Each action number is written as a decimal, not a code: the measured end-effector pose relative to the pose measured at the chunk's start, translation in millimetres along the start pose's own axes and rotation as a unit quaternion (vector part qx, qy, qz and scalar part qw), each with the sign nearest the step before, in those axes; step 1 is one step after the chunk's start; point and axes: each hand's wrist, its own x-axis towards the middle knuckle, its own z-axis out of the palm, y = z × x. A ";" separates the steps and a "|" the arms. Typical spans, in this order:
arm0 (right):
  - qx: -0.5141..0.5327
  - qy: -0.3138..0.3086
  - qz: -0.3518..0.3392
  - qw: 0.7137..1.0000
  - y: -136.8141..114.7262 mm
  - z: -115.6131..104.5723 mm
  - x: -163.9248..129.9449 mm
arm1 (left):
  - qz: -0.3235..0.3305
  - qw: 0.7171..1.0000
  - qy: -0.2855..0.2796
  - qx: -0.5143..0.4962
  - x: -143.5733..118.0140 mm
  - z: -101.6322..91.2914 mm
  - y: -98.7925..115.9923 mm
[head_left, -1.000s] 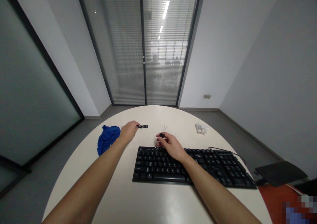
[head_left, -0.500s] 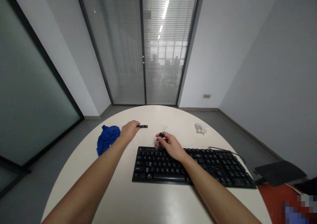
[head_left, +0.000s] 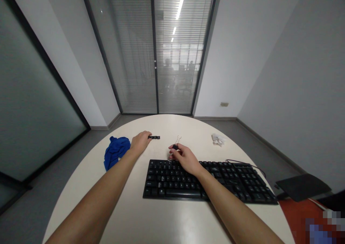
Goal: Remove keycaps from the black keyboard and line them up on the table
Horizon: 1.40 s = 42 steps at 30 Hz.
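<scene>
My left hand [head_left: 141,142] rests on the table past the keyboard, its fingers closed at the left end of a short row of black keycaps [head_left: 155,137]. The fingertips partly hide the nearest keycap. My right hand [head_left: 185,158] pinches a keycap puller [head_left: 175,147] by its black handle, just above the back edge of the black keyboard [head_left: 183,193]. Thin wire prongs stick out from both ends of the puller. Part of the keyboard is hidden under my right hand and forearm.
A crumpled blue cloth [head_left: 116,150] lies left of my left forearm. Crumpled white tissue or plastic [head_left: 218,139] sits at the right on the round white table [head_left: 151,222]. The keyboard's cable [head_left: 250,164] curls behind its right end. A dark chair back [head_left: 303,187] stands beyond the right edge.
</scene>
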 end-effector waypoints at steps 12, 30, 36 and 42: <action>-0.004 0.003 -0.004 1.000 0.7 -0.7 -0.6 | -0.013 1.000 -0.004 0.003 0.2 -2.7 -2.0; 0.026 0.013 -0.011 1.000 -2.1 0.7 -1.1 | -0.044 0.971 0.108 -0.208 -38.5 0.5 48.3; -0.001 0.014 -0.008 1.000 0.5 1.1 0.6 | 0.008 0.928 -0.032 -0.370 -65.0 9.0 64.6; -0.019 -0.008 -0.005 1.000 -1.3 -0.7 0.1 | 0.027 0.908 -0.058 -0.414 -82.3 2.7 66.2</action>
